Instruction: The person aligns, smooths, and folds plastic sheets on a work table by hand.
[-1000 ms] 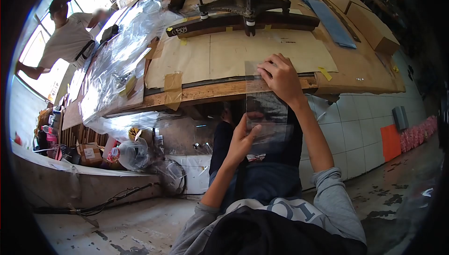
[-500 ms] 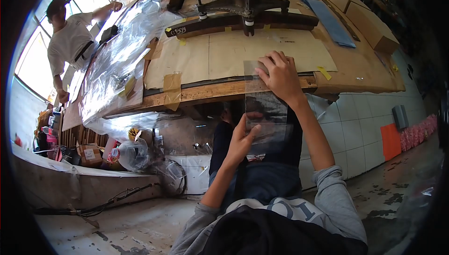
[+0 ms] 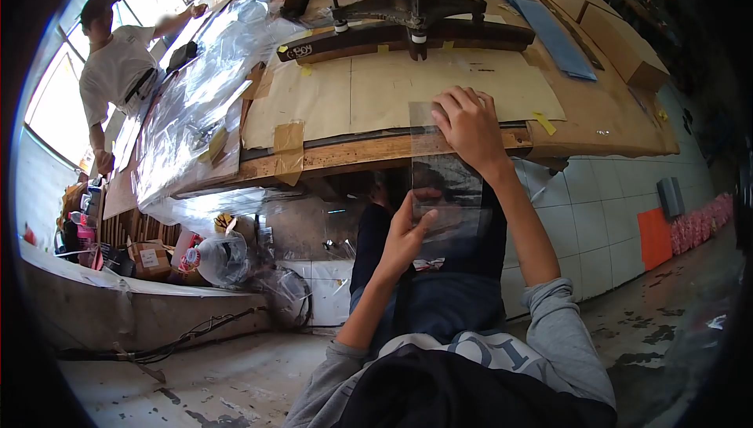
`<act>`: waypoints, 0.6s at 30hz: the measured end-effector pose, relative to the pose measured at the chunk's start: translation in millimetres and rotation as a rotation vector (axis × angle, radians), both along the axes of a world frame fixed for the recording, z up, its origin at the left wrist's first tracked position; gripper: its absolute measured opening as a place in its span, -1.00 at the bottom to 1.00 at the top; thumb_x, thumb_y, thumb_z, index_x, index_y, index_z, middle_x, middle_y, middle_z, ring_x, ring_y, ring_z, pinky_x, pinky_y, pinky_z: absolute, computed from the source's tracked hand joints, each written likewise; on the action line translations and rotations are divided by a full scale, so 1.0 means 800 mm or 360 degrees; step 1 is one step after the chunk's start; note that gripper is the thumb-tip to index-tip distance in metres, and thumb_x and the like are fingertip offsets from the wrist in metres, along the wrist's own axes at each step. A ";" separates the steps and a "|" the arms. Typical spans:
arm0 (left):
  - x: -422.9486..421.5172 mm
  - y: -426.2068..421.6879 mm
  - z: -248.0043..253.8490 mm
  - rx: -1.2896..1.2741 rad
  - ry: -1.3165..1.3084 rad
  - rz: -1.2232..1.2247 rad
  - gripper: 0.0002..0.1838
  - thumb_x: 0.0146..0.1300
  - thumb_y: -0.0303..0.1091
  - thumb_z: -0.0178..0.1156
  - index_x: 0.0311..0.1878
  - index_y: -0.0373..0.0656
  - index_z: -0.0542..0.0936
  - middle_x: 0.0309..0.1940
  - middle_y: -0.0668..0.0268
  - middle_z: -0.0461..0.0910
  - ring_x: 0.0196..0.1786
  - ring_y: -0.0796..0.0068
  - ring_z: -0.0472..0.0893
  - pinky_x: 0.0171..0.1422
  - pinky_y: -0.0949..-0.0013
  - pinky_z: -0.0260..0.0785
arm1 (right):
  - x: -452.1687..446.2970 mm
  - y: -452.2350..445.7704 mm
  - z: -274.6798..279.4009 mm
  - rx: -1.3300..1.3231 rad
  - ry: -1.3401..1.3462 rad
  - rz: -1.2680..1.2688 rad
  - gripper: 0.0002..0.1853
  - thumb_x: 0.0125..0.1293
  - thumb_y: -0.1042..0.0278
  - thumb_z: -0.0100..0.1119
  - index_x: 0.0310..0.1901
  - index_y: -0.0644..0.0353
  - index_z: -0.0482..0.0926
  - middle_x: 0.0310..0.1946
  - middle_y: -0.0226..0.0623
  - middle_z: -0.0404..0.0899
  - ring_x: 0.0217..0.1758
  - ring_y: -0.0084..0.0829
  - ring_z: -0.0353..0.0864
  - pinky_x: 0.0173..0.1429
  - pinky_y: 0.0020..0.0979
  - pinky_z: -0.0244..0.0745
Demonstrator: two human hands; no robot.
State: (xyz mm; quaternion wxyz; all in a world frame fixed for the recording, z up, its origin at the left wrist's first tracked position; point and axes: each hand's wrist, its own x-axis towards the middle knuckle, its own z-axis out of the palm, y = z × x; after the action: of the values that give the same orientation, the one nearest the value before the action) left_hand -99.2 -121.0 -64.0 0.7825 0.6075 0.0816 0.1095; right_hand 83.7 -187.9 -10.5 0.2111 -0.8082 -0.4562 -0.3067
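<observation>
A clear, glossy plastic sheet or flat bag [image 3: 445, 185] hangs over the table's front edge, in front of my lap; which of the two it is I cannot tell. My right hand [image 3: 472, 128] is closed over its upper right part, fingers curled, just above the table edge. Lower down, my left hand [image 3: 406, 232] grips the left side of the plastic, with the thumb in front and part of the fingers seen through it. Under the upper end of the plastic lies a tan paper sheet [image 3: 329, 102] taped to the tabletop.
A dark metal clamp frame [image 3: 412, 8] stands across the paper. Crumpled clear film [image 3: 184, 106] covers the table's left side, where another person [image 3: 118, 67] stands. Cardboard boxes [image 3: 623, 43] and a blue strip [image 3: 553, 36] lie at right. A large plastic bottle [image 3: 223, 262] sits below left.
My hands and the plastic have barely moved. The lower end of the plastic shifts slightly. At left, the other person's raised arm and head have moved a little.
</observation>
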 end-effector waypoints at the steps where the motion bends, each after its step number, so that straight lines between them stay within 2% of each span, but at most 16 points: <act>1: 0.000 0.000 0.001 -0.0016 -0.0002 -0.0008 -0.70 0.30 -0.51 0.05 0.10 -0.26 0.36 -0.05 0.22 0.52 -0.03 0.57 0.53 0.09 0.49 0.32 | 0.001 0.000 -0.001 -0.0011 -0.0003 0.0003 -0.80 0.21 0.27 0.16 -0.17 0.12 0.62 -0.20 -0.41 0.58 -0.06 -0.40 0.52 0.17 -0.22 0.24; 5: -0.001 0.000 0.000 -0.0043 -0.0007 -0.0029 -0.70 0.31 -0.51 0.05 0.10 -0.26 0.36 -0.06 0.22 0.54 -0.04 0.57 0.54 0.08 0.49 0.33 | 0.001 0.000 -0.004 0.0024 -0.0080 0.0037 -0.81 0.21 0.29 0.16 -0.18 0.13 0.62 -0.18 -0.41 0.56 -0.05 -0.39 0.49 0.11 -0.23 0.29; 11: -0.001 0.001 -0.002 -0.0012 -0.0002 -0.0034 -0.70 0.32 -0.50 0.04 0.10 -0.26 0.36 -0.07 0.22 0.54 -0.06 0.58 0.54 0.07 0.50 0.34 | 0.003 0.001 -0.001 0.0037 0.0092 0.0076 -0.81 0.22 0.28 0.16 -0.19 0.13 0.63 -0.19 -0.40 0.56 -0.06 -0.34 0.49 0.01 -0.26 0.37; 14: 0.000 0.000 0.000 0.0001 -0.0022 -0.0010 -0.70 0.32 -0.49 0.05 0.10 -0.26 0.36 -0.06 0.23 0.53 -0.07 0.58 0.54 0.06 0.50 0.34 | 0.002 -0.001 0.000 0.0028 0.0205 0.0092 -0.78 0.22 0.32 0.16 -0.12 0.13 0.62 -0.16 -0.36 0.55 -0.02 -0.30 0.49 0.06 -0.25 0.36; 18: -0.002 0.001 0.000 -0.0048 0.0003 -0.0034 -0.70 0.32 -0.48 0.06 0.10 -0.25 0.37 -0.04 0.24 0.51 -0.06 0.58 0.54 0.09 0.50 0.33 | 0.005 -0.002 -0.001 0.0067 0.0278 0.0177 -0.81 0.20 0.33 0.18 -0.16 0.13 0.62 -0.16 -0.37 0.55 -0.02 -0.30 0.48 0.06 -0.25 0.35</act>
State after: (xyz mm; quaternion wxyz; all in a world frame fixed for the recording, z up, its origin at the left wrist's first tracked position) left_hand -100.5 -120.1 -64.2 0.7926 0.5966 0.0775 0.0992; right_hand 88.0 -189.9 -11.7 0.2837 -0.8006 -0.4738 -0.2324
